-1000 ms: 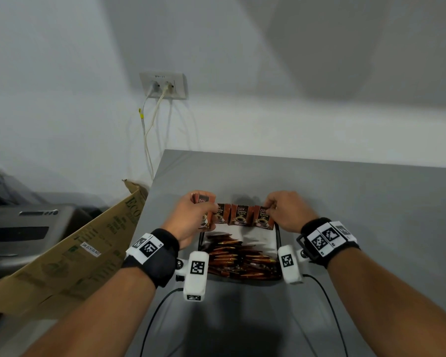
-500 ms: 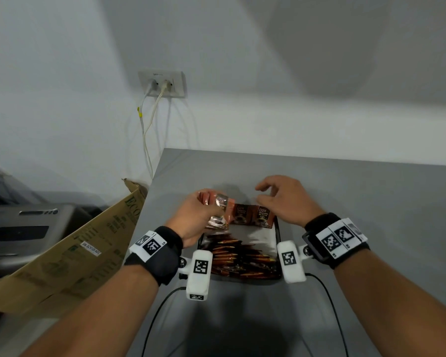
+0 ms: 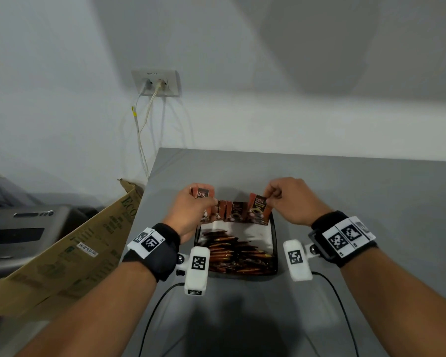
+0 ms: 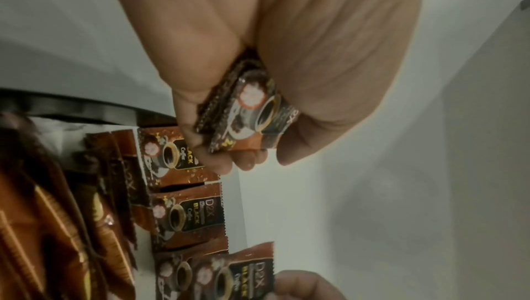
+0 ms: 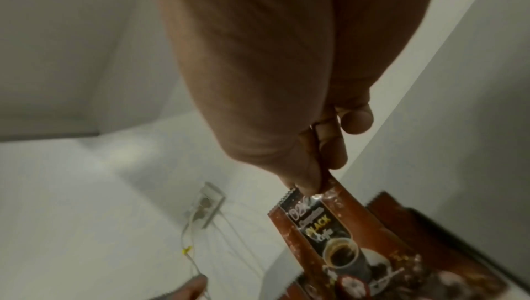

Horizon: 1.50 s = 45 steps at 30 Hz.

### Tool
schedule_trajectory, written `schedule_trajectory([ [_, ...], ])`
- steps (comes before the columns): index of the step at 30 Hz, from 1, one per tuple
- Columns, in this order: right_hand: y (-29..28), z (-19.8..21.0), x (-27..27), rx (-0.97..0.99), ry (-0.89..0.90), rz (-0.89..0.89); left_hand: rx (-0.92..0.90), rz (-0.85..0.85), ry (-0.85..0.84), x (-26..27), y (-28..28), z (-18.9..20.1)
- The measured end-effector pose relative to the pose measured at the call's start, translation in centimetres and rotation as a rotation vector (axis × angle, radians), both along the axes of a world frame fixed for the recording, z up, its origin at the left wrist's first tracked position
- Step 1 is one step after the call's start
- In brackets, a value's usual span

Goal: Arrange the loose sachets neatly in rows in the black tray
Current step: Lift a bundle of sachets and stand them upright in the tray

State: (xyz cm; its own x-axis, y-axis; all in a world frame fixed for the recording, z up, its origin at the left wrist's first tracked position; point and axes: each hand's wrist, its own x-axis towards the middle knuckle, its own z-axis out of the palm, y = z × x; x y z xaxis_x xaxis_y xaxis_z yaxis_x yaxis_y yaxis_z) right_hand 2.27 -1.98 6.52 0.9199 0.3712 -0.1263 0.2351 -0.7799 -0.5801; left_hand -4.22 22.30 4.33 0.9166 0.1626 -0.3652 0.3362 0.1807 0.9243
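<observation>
Since 0.5 s ago the right hand (image 3: 291, 200) has closed, pinching a coffee sachet (image 3: 258, 208) by its top at the black tray's (image 3: 274, 243) far right corner; the left hand (image 3: 191, 212) grips a small stack of sachets (image 4: 246, 109). Row-building seems underway; next, seating it upright beside the standing sachets (image 3: 233, 213), with loose sachets (image 3: 232, 251) heaped at the near edge.

One head view from above, two close wrist views.
The head camera looks forward and down over the table (image 3: 345, 191) toward the wall; each wrist camera sits tight behind its fingers (image 4: 200, 128), both sharing the tray (image 3: 274, 243) and its far row of sachets (image 4: 186, 216).
</observation>
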Motion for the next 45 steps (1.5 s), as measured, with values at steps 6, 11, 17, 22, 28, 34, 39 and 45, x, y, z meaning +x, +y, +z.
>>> schedule_trajectory([
  [6, -0.4, -3.1, -0.4, -0.077, 0.049, -0.004, -0.014, -0.035, 0.027, -0.5, 0.3, -0.2],
  [11, -0.1, -3.9, -0.2, -0.1, 0.038, 0.008, -0.008, -0.052, 0.046, -0.7, 0.3, -0.3],
  [17, 0.1, -4.4, 0.0, -0.108, -0.017, 0.004, -0.01, -0.069, 0.067, -0.9, 0.2, -0.1],
  [22, 0.2, -4.9, 0.2, -0.107, -0.08, 0.008, -0.013, -0.078, 0.07, -1.0, 0.1, 0.0],
  [28, 0.1, -5.2, 0.1, -0.104, -0.112, -0.003, -0.062, -0.095, 0.082, -1.1, -0.1, 0.3],
  [34, 0.3, -2.7, -0.8, -0.003, -0.212, -0.045, -0.002, -0.172, 0.004, -1.1, -0.9, 0.6],
  [39, 2.8, 1.7, -2.5, 0.315, 0.046, 0.031, 0.052, -0.251, -0.103, -0.5, -2.9, 1.3],
  [45, 1.2, 2.4, -1.7, 0.257, 0.012, -0.005, 0.075, -0.161, -0.044, -0.1, -2.6, 1.3],
])
